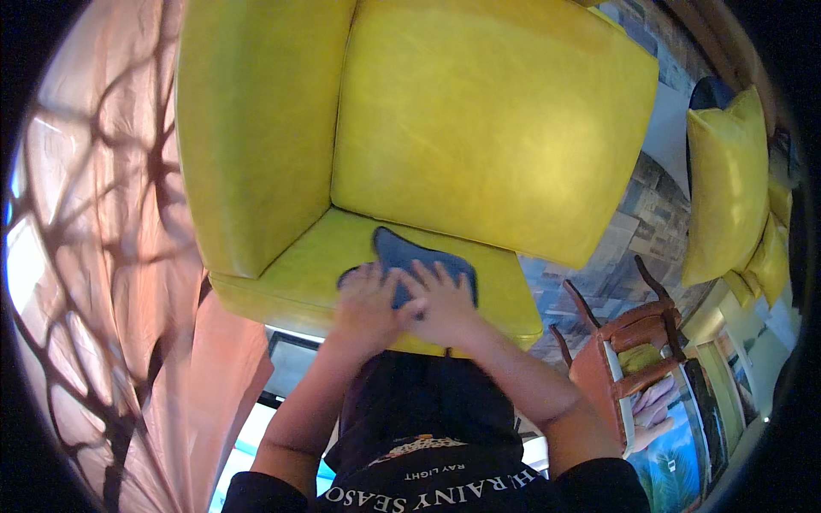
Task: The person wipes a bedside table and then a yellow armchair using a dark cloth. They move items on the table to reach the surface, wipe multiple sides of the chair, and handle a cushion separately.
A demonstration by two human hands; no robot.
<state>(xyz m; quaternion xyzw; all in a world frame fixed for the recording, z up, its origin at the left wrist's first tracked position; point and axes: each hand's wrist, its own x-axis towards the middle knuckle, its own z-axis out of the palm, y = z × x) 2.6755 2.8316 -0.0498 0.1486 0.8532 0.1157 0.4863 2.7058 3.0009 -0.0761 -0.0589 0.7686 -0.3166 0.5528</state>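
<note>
A dark blue-grey item (426, 253), flat and curved at its edges, lies on the lower part of a yellow leather-look sofa (301, 247). I cannot tell what the item is. My left hand (369, 304) is over its left end, palm down, with the fingers spread. Beside it, my right hand (442, 301) covers the item's middle and right, also palm down with spread fingers. The thumbs are close together, and both hands are slightly blurred. Neither hand is seen to grip the item; whether the palms press on it is hidden.
A large yellow cushion panel (494, 122) rises beyond my hands. Pinkish curtains (224, 385) and a dark branching lattice (115, 256) line the left. At right are a brown wooden chair (590, 378), a yellow pillow (728, 186) and a patchwork-patterned floor (648, 211).
</note>
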